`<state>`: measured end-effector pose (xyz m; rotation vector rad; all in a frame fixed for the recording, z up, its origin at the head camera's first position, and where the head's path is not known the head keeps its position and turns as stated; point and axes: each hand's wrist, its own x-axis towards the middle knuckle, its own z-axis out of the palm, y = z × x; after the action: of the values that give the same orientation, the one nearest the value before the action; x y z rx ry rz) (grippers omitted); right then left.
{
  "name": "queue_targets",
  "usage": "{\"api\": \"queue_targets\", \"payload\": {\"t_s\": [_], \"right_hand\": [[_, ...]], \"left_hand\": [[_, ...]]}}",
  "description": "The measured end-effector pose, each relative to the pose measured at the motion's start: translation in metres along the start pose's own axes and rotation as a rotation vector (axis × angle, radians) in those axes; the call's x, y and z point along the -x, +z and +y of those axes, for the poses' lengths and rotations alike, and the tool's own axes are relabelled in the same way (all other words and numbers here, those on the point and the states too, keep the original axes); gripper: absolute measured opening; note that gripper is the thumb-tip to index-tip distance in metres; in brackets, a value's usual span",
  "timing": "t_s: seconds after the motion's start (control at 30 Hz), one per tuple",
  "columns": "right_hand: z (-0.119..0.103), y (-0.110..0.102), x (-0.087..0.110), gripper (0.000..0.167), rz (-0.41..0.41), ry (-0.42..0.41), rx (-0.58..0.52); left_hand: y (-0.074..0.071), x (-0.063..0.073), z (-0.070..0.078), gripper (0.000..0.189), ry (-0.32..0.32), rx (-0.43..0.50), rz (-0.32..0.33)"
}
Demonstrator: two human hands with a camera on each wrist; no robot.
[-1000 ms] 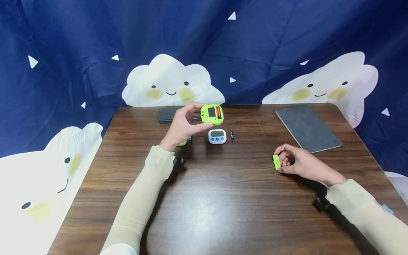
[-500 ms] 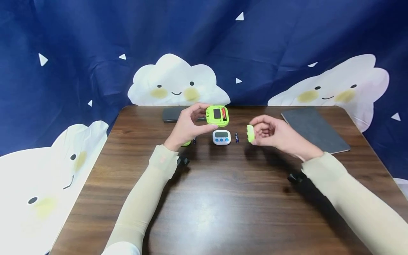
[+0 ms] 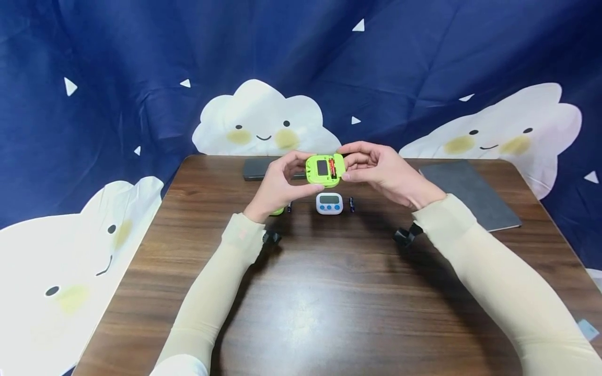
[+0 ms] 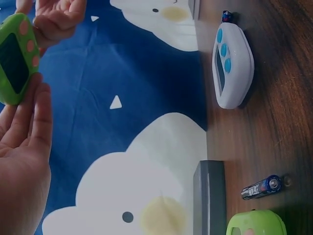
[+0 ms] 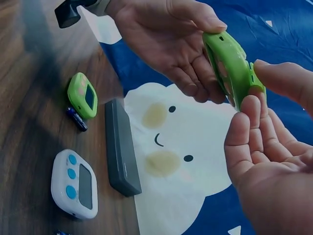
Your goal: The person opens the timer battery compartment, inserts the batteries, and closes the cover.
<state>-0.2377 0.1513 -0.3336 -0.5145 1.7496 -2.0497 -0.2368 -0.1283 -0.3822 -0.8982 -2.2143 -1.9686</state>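
My left hand (image 3: 278, 183) holds a green digital timer (image 3: 322, 179) up above the table, its back facing the head view. In the timer's uncovered compartment lies a red battery (image 3: 332, 168). My right hand (image 3: 383, 172) pinches a small green battery cover (image 3: 340, 164) at the compartment's right edge; the right wrist view shows the cover (image 5: 256, 81) against the timer's back, tilted to it. The timer's front, with its dark screen (image 4: 13, 61) and pink buttons, appears in the left wrist view. Whether the cover's tabs sit in their slots cannot be made out.
Below the hands, a white timer (image 3: 329, 204) with blue buttons stands on the wooden table (image 3: 301, 271), a blue battery (image 3: 351, 204) beside it. Another green timer (image 5: 82, 96) has a battery (image 5: 76, 119) next to it. A dark grey box (image 3: 257, 169) and grey notebook (image 3: 475, 196) lie behind.
My right hand has carried the cover leftward and up from the table's right side to the timer's back. My left hand keeps holding the timer in nearly the same place.
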Motion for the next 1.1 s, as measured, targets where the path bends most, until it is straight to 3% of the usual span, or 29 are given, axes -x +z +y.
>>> {"api": "queue_targets", "payload": {"t_s": [0.5, 0.83, 1.1], "right_hand": [[-0.015, 0.003, 0.0, 0.053, 0.081, 0.05, 0.377], [-0.021, 0.01, 0.002, 0.051, 0.078, 0.051, 0.458], [-0.019, 0.012, 0.002, 0.052, 0.105, 0.049, 0.458]], "left_hand": [[0.004, 0.0, -0.004, 0.059, -0.012, 0.015, 0.002], [0.003, 0.0, -0.004, 0.059, -0.008, 0.018, 0.007], [0.004, -0.001, -0.003, 0.059, 0.016, 0.023, 0.025]]}}
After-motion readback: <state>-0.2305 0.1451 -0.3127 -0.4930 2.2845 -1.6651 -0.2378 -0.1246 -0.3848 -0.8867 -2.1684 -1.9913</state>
